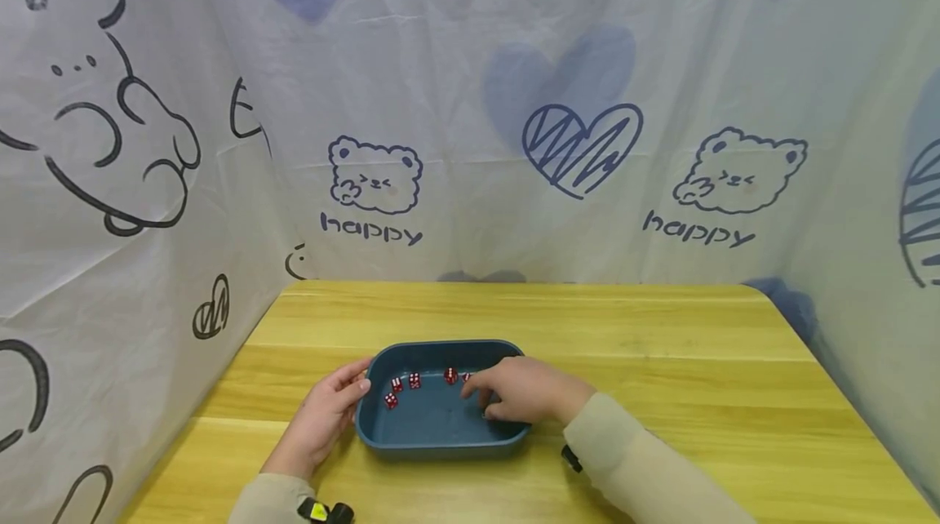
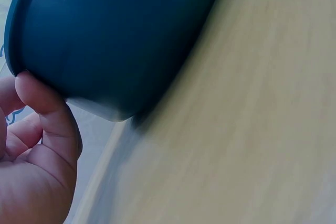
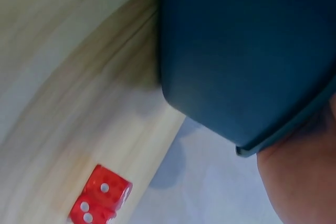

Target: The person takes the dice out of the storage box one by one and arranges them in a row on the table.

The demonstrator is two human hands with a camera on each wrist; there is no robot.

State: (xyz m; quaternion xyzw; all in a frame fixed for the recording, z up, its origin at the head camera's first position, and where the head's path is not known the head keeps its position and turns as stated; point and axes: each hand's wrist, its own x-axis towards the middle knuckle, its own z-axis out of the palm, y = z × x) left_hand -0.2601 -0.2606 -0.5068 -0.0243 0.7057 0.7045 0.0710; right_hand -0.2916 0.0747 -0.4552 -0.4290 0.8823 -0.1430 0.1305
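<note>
A dark blue tray (image 1: 441, 449) with rounded corners sits on the table. My left hand (image 1: 323, 418) grips its left end, the thumb at the rim; in the left wrist view, that thumb (image 2: 39, 93) lies against the tray's outer wall (image 2: 115, 40). My right hand (image 1: 525, 389) reaches over the right end into the tray, index finger pointing down and thumb apart from it. Red dice with white dots lie inside: one die (image 1: 391, 400) at the left, another die (image 1: 414, 380) near the back wall, a third die (image 1: 450, 375) towards the middle. More dice lie partly behind the right hand.
Red dice (image 3: 102, 195) show on the wooden surface outside the tray in the right wrist view. The yellow wood-grain table (image 1: 661, 361) extends around the tray. White cloth with printed hearts and bears (image 1: 455, 181) hangs behind it and along both sides.
</note>
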